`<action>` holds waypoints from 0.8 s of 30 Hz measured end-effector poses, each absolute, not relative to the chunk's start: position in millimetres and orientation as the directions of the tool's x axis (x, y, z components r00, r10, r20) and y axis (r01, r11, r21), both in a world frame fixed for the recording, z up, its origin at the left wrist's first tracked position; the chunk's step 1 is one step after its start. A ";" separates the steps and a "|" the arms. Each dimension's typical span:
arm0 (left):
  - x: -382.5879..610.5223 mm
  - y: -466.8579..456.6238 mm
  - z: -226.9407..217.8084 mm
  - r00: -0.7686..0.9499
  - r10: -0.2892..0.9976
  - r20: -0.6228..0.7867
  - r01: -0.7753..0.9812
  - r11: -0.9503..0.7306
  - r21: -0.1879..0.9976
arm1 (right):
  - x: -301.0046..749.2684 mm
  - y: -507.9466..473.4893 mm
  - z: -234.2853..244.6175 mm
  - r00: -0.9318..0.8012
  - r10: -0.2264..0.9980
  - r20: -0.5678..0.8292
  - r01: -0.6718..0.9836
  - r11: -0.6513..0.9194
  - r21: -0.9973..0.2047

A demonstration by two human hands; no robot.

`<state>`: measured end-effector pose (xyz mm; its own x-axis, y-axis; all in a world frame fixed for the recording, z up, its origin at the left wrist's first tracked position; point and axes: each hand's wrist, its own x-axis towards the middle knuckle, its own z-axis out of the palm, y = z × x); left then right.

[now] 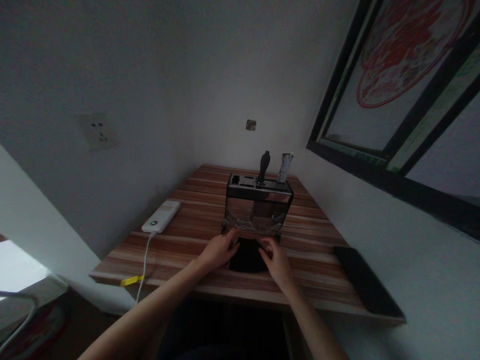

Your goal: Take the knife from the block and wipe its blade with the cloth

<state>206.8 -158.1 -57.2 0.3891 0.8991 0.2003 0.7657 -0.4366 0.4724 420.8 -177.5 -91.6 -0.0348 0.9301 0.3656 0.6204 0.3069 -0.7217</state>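
Note:
A shiny metal knife block stands on the striped wooden table, with a black knife handle and a silvery handle sticking out of its top. A flat black tray juts out from the block's base toward me. My left hand grips the tray's left side, fingers curled on its edge. My right hand holds the tray's right side the same way.
A white power bank with a white cable lies at the left of the table. A dark flat slab rests along the right edge beside the wall. A framed picture hangs on the right wall.

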 end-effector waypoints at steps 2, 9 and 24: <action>206.7 -157.6 -57.0 0.376 0.905 0.200 0.782 -0.426 0.455 | 420.0 -178.6 -90.7 -0.036 0.930 0.367 0.645 0.302 -0.702; 210.8 -156.1 -60.5 0.365 0.918 0.152 0.849 -0.396 0.351 | 416.6 -183.8 -84.7 -0.041 0.926 0.375 0.752 0.275 -0.599; 210.3 -154.0 -63.2 0.373 0.895 0.246 0.780 -0.446 0.439 | 414.2 -187.9 -83.8 -0.006 0.924 0.382 0.842 0.211 -0.497</action>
